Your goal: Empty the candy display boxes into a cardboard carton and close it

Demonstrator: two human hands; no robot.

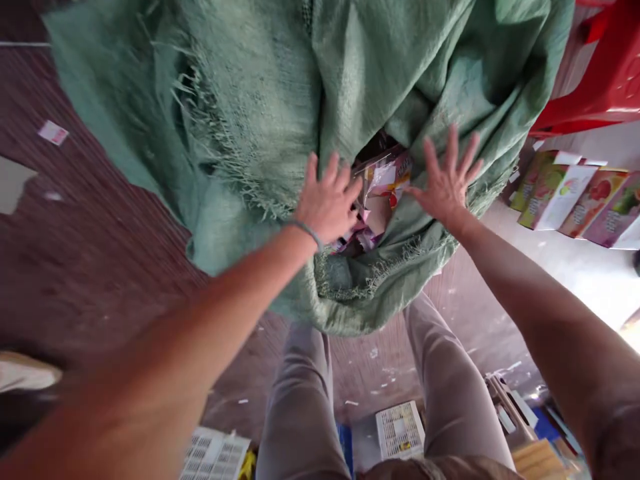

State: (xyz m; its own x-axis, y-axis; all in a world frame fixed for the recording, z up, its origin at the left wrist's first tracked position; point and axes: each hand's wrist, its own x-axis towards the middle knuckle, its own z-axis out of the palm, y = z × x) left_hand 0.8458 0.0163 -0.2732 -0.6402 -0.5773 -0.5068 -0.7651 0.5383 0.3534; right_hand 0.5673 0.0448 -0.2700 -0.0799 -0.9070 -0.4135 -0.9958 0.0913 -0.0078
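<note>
Two hands were at the mouth of the green woven sack [260, 100] mid-frame: the left hand [327, 203] reached in, fingers loosely curled over colourful packets [383, 183], while the right hand [447, 180] lay open, fingers spread, on the sack's edge.

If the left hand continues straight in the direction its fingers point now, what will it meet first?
Most likely the colourful packets in the mouth of the green sack. The left hand already sits at the frayed opening, fingers aimed toward them. Depth is unclear, so it might brush the sack's edge first.
</note>
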